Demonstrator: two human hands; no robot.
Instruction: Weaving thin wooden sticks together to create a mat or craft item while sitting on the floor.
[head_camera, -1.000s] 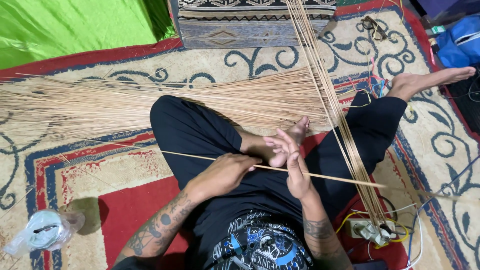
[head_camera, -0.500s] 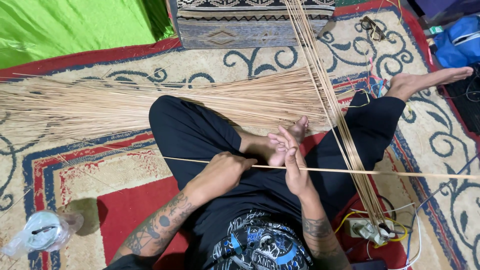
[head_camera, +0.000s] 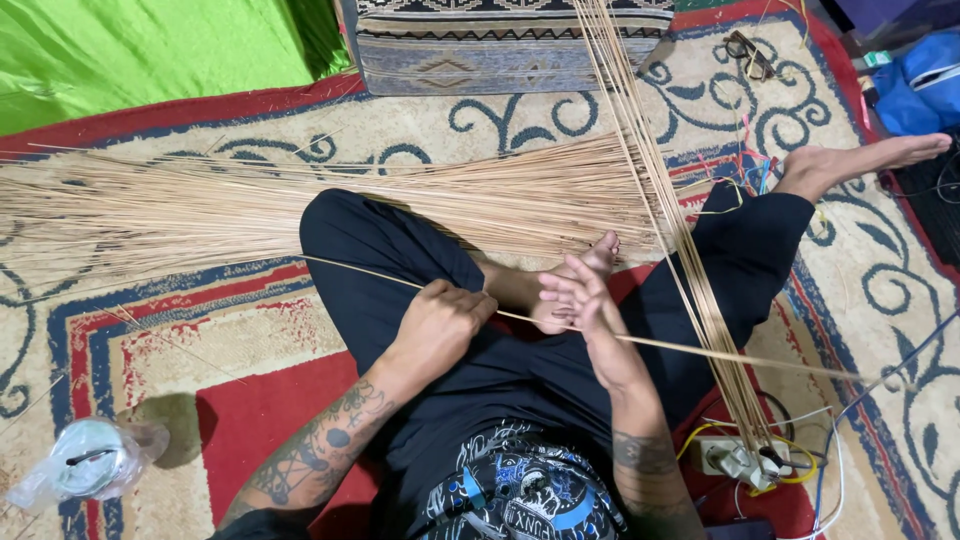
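left hand (head_camera: 440, 318) is fisted around one long thin tan stick (head_camera: 700, 350) while the right hand (head_camera: 585, 310), fingers open, just steadies it, so it spans the lap. beyond the hands lies the fanned pile of pale sticks (head_camera: 300, 205).

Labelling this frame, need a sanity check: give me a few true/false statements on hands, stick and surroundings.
1. The left hand is closed around a thin stick. True.
2. The right hand is clenched in a fist. False: its fingers are spread, open against the stick.
3. A bundle of sticks lies across the carpet beyond the knees. True.
4. The stick in hand stands upright. False: it lies nearly level, running from left of the left hand out past the right leg.
5. A power strip with cables lies by the right thigh. True.
6. The cloth at top left is blue. False: it is green.
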